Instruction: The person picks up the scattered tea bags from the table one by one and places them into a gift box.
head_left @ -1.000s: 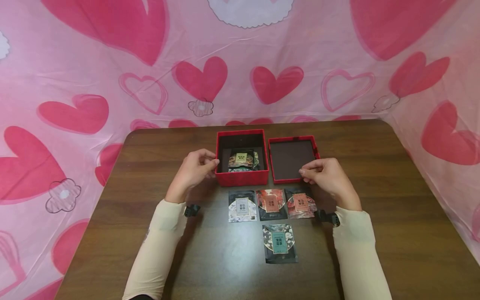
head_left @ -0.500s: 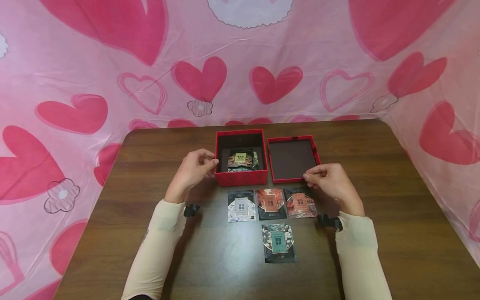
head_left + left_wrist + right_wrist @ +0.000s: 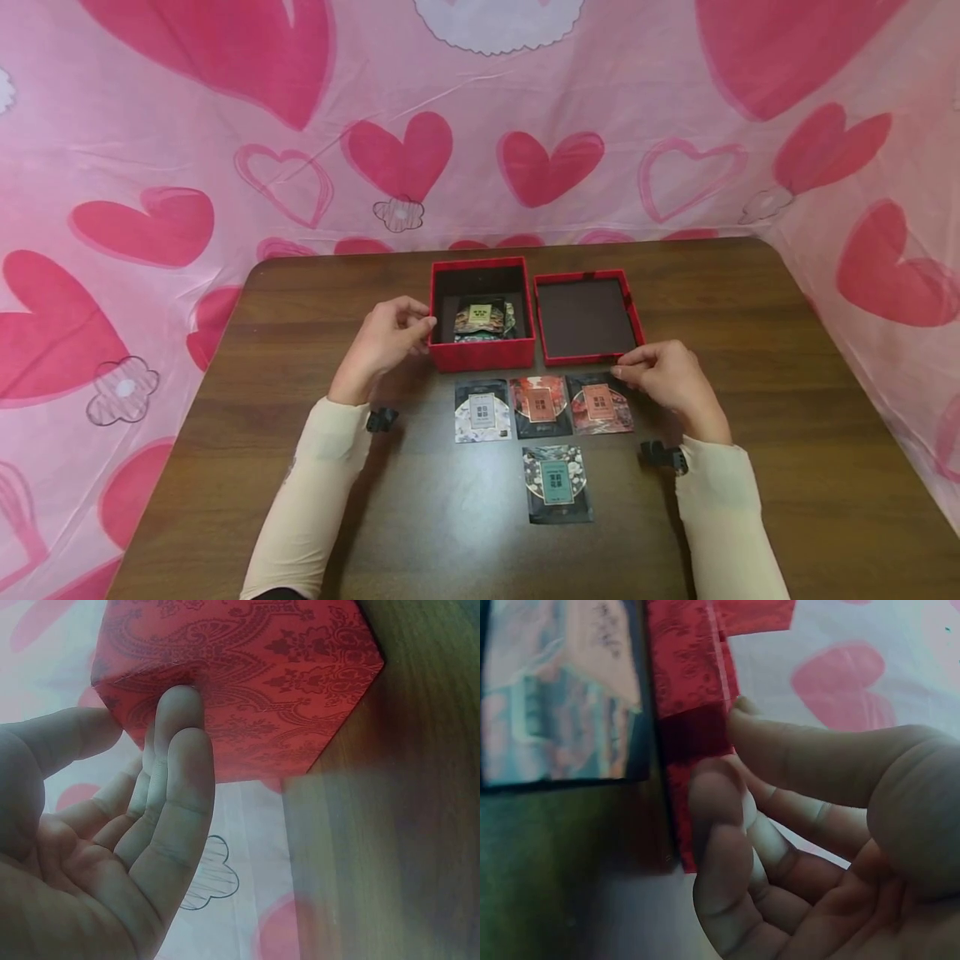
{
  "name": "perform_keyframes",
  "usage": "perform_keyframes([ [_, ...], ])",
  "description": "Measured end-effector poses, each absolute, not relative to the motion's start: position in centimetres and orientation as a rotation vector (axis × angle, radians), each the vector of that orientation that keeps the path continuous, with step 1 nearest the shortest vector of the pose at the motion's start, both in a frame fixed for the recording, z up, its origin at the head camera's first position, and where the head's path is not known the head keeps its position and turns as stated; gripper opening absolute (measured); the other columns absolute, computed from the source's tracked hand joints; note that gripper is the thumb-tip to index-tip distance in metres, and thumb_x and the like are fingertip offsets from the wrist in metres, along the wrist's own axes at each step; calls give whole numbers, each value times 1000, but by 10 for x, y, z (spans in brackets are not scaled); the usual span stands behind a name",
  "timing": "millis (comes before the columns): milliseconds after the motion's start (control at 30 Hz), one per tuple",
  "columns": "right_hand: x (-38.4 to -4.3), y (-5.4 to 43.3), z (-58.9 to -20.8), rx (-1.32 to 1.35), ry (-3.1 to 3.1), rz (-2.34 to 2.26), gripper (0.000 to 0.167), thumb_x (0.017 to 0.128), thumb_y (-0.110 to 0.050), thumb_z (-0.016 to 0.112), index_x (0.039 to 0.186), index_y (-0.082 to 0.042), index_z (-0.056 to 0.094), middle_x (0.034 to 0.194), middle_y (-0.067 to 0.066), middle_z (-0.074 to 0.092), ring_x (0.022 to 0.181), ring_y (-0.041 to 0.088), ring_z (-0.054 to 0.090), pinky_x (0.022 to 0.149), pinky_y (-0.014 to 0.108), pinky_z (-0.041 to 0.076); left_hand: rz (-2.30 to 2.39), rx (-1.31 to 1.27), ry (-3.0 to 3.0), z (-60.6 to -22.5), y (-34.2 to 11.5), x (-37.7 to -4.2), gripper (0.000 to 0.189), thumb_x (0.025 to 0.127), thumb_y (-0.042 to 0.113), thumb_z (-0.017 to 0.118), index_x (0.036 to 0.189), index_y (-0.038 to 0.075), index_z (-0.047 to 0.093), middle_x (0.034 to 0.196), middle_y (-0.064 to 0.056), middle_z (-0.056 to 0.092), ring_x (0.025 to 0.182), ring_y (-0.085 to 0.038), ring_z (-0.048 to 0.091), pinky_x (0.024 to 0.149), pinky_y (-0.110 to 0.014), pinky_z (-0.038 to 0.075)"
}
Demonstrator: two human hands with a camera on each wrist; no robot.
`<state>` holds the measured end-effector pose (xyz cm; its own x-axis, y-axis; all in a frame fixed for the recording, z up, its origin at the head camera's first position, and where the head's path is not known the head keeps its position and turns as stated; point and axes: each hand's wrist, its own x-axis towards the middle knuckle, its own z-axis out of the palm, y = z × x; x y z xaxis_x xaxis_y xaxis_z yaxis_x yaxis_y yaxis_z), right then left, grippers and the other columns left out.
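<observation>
My left hand (image 3: 385,343) touches the left side of an open red patterned box (image 3: 483,357). In the left wrist view, fairly straight fingertips (image 3: 186,754) rest on the box's outer wall, the thumb (image 3: 82,739) at its rim. Two or more tea sachets (image 3: 480,317) lie inside the box. My right hand (image 3: 670,382) is at the front right corner of the upturned lid (image 3: 588,317), thumb and fingertips near its red rim (image 3: 686,690). A row of three sachets, white (image 3: 482,412), red-and-black (image 3: 540,407) and reddish (image 3: 602,405), lies in front; a green-labelled one (image 3: 558,485) lies nearer.
Everything stands on a brown wooden table (image 3: 285,308). Behind it and at both sides hangs a pink cloth (image 3: 480,92) with hearts. Each wrist wears a small black camera, the right one (image 3: 660,456) close to the reddish sachet.
My right hand has drawn back a little toward the front right, from over the lid's front rim to its corner. Left hand, box, lid and sachets stay put.
</observation>
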<state>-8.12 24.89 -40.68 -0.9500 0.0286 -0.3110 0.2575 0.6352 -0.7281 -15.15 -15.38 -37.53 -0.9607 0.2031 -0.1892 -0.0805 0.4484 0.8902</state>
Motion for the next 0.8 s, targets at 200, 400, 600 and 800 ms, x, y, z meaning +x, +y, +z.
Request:
perform_keyframes([
  [200, -79, 245, -417, 185, 2688, -1085, 25, 88, -23, 79, 104, -4, 78, 91, 9, 74, 81, 26, 58, 66, 35, 48, 1516, 107, 2438, -376, -154, -152, 27, 96, 16, 70, 118, 3, 64, 98, -16, 69, 83, -45, 68, 78, -55, 58],
  [400, -78, 243, -425, 147, 2775, -1020, 26, 84, -24, 82, 100, -4, 78, 96, 11, 75, 90, 30, 61, 72, 41, 48, 1504, 122, 2450, -376, -154, -152, 27, 96, 17, 70, 118, 2, 64, 96, -16, 69, 82, -45, 68, 77, -54, 58],
  [600, -78, 237, -425, 199, 2781, -996, 23, 83, -19, 83, 99, -3, 78, 87, 8, 76, 88, 29, 64, 73, 43, 50, 1510, 112, 2442, -376, -154, -153, 27, 96, 18, 70, 118, 4, 64, 97, -16, 68, 83, -45, 68, 78, -55, 58],
  [800, -79, 234, -425, 223, 2791, -963, 15, 85, -16, 81, 95, -5, 77, 84, 6, 74, 85, 27, 62, 70, 42, 49, 1512, 103, 2438, -378, -154, -153, 27, 96, 18, 70, 118, 4, 64, 98, -16, 69, 83, -45, 68, 78, -55, 58],
])
